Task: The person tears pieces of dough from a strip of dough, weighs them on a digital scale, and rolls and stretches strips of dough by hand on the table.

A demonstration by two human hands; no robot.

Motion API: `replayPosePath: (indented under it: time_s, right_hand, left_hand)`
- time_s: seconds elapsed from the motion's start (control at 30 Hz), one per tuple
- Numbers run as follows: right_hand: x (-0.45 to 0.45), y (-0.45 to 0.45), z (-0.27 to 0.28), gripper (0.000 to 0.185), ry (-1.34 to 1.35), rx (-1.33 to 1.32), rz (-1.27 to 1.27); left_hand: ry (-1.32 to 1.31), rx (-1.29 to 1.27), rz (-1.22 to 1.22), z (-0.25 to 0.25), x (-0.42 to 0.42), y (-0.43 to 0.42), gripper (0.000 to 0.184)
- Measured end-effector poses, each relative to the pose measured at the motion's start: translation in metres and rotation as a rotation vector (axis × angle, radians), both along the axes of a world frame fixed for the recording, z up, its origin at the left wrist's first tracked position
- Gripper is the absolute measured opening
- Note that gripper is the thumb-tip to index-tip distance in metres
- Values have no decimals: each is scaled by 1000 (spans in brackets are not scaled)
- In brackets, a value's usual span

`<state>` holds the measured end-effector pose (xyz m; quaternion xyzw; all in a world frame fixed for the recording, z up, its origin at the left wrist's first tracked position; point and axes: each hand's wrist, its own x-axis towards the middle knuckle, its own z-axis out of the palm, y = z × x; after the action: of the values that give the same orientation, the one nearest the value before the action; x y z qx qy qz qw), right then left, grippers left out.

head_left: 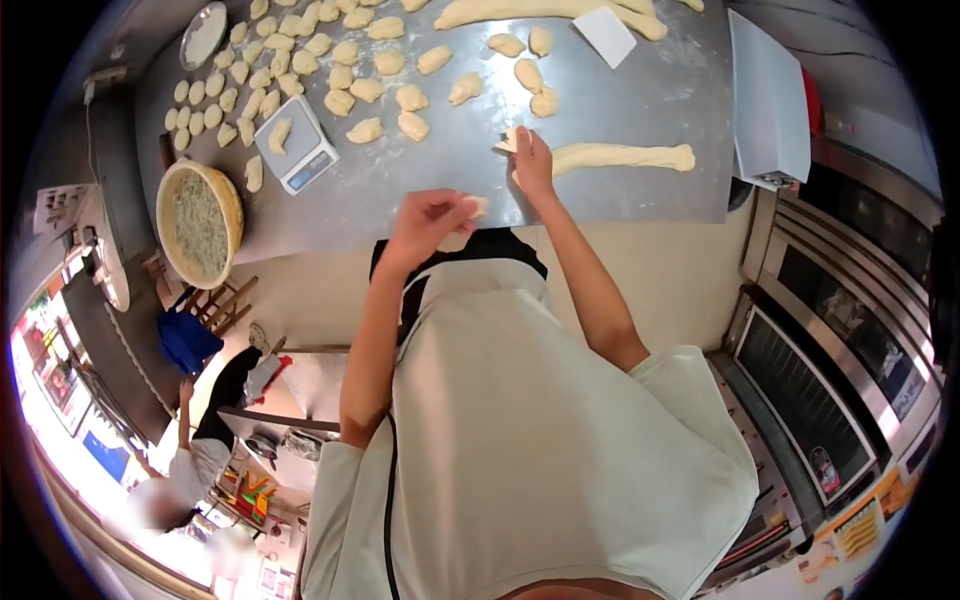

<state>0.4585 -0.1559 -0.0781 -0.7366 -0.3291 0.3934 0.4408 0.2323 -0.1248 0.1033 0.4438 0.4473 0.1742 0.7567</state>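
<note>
My left hand point(425, 226) is closed on a small piece of dough point(476, 208) at the table's near edge. To its right and farther forward, my right hand point(533, 163) pinches a small pale object with a dark edge, too small to make out. A long dough roll point(625, 157) lies on the metal table point(400, 176), its left end partly behind my right hand. Several dough pieces point(433, 60) are spread over the table. One piece point(280, 136) rests on the white digital scale point(300, 160) at the left.
A bowl of greenish filling point(200, 225) stands at the table's left edge. A white scraper point(605, 37) and thick dough strips point(540, 10) lie at the back. At the right is a pale box point(768, 105). Another person point(198, 460) is at lower left.
</note>
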Motion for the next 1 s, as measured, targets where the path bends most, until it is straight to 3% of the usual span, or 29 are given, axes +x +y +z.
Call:
replayPosePath:
  time_s: [0.03, 0.07, 0.1, 0.17, 0.2, 0.33, 0.4, 0.5, 0.53, 0.57, 0.63, 0.7, 0.8, 0.87, 1.0]
  right_hand:
    - [-2, -2, 0, 41, 97, -94, -38]
    - [-7, -10, -30, 41, -30, 50, -32]
    - [-8, -9, -26, 41, -22, 67, -19]
    - [-18, -16, -2, 49, 249, -150, 38]
    - [-27, -18, 14, 49, 247, -143, 36]
    - [-52, -35, 62, 47, -10, -215, 159]
    - [-67, -42, 59, 44, -108, -162, 162]
    - [-79, -53, 54, 43, -289, -217, 307]
    - [-86, -55, 52, 41, -408, -139, 326]
    - [-90, -51, 54, 41, -423, -141, 315]
    - [-102, -55, 65, 41, -356, -232, 334]
    - [-115, -61, 74, 42, -328, -276, 292]
    - [-124, -59, 80, 43, -272, -316, 208]
    - [-126, -64, 79, 43, -310, -330, 224]
    - [-132, -71, 71, 42, -388, -263, 258]
  left_hand:
    - [-24, 9, 101, 5, -16, 0, 19]
    - [61, 156, 140, -1, -34, 5, 21]
    - [68, 172, 153, -5, -55, 15, 21]
    - [468, 572, 217, -12, -100, 42, 21]
    - [511, 634, 271, -21, -124, 58, 22]
    - [654, 701, 381, -36, -196, 128, 24]
    - [658, 958, 494, -47, -220, 160, 25]
    - [821, 1104, 443, -68, -244, 184, 32]
    - [862, 1119, 375, -79, -249, 190, 42]
    - [843, 1120, 375, -96, -251, 195, 42]
    - [779, 1320, 142, -126, -255, 195, 45]
    - [723, 1333, 102, -133, -265, 196, 43]
    - [911, 1401, 68, -132, -269, 204, 37]
    - [659, 1144, 186, -128, -269, 205, 31]
    - [624, 976, 207, -117, -262, 208, 26]
